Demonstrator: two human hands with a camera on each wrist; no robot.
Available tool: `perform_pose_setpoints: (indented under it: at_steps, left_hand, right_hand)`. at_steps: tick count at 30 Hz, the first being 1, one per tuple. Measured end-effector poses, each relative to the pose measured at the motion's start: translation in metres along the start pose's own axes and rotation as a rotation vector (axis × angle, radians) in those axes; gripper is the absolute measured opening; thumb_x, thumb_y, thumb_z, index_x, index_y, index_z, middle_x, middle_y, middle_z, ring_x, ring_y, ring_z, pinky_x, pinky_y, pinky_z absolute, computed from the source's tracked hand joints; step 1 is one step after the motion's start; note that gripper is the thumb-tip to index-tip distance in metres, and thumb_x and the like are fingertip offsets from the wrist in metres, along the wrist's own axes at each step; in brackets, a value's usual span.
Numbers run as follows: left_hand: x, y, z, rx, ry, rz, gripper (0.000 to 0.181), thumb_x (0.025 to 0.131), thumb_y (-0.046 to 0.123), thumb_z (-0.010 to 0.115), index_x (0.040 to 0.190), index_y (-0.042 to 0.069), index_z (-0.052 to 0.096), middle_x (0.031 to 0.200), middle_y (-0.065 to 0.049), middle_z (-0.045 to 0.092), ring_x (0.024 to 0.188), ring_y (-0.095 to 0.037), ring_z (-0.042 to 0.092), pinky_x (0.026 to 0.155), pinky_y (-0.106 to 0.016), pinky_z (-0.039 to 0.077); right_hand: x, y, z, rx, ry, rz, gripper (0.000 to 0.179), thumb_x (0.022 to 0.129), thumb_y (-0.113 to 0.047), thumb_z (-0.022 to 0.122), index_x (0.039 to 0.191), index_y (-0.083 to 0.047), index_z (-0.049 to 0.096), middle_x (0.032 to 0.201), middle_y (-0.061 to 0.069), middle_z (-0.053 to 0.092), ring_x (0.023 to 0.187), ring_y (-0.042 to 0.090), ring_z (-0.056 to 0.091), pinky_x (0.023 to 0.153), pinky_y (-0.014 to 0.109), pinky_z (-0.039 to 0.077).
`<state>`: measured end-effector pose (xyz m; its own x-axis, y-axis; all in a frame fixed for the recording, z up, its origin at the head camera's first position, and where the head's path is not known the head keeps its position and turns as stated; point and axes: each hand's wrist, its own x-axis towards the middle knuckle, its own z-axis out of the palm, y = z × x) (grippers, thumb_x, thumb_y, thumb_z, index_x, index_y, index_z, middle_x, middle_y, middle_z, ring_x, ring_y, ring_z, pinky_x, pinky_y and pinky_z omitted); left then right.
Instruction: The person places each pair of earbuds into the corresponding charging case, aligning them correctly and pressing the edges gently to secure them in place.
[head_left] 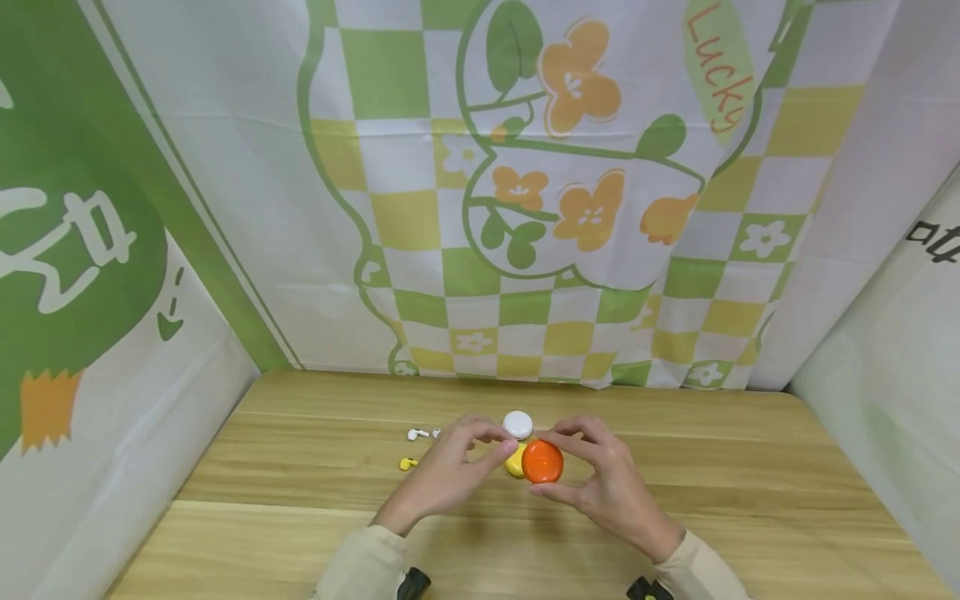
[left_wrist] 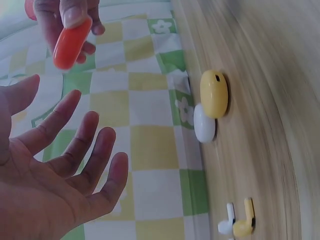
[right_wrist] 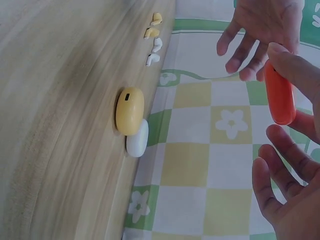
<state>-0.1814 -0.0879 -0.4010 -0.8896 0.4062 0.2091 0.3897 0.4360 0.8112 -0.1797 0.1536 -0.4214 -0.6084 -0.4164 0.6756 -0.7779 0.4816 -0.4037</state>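
Observation:
My right hand [head_left: 615,483] pinches an orange earbud case [head_left: 542,462] between thumb and fingers, holding it above the table. The left hand [head_left: 448,468] hovers to the left of it; in the left wrist view its fingers are spread and hold nothing. A yellow earbud case [left_wrist: 214,94] rests on the table, its small dark port facing up in that view. Beside it, farther back, lies a white earbud case [head_left: 517,424]. In the head view the orange case partly hides the yellow one. White earbuds [right_wrist: 153,59] and yellow earbuds [right_wrist: 152,33] lie to the left.
The wooden table [head_left: 300,483] ends at a hanging cloth [head_left: 480,325] with green and yellow checks along its back edge. White cloth walls stand on the left and right sides.

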Motion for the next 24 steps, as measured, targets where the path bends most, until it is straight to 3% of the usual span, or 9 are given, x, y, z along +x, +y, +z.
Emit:
perform_pose_setpoints:
  at_steps: [8,15,24]
  left_hand:
    - [-0.007,-0.009,-0.01,0.019,0.057,-0.015,0.028,0.101,0.036,0.064,0.113,0.012,0.073,0.12,-0.001,0.066,0.115,-0.023,0.059,0.098,-0.052,0.046]
    - [-0.011,-0.015,-0.019,0.029,0.104,-0.026,0.021,0.1,0.03,0.066,0.111,0.014,0.073,0.117,-0.002,0.066,0.113,-0.023,0.06,0.099,-0.053,0.047]
    - [-0.019,-0.022,-0.033,0.02,0.145,-0.063,0.018,0.1,0.026,0.068,0.111,0.013,0.073,0.117,-0.001,0.065,0.109,-0.025,0.059,0.098,-0.049,0.047]
  right_hand:
    - [-0.005,0.01,-0.001,-0.045,0.006,0.028,0.055,0.058,-0.02,0.1,0.108,-0.011,0.078,0.108,-0.001,0.064,0.096,0.016,0.058,0.077,0.034,0.055]
    - [-0.012,0.029,-0.003,-0.105,-0.043,0.16,0.052,0.059,-0.024,0.1,0.104,-0.006,0.079,0.105,0.001,0.065,0.096,0.019,0.062,0.078,0.038,0.056]
    - [-0.02,0.057,-0.007,-0.094,-0.105,0.306,0.047,0.067,-0.026,0.097,0.105,-0.006,0.079,0.103,0.001,0.066,0.096,0.02,0.062,0.078,0.039,0.056]
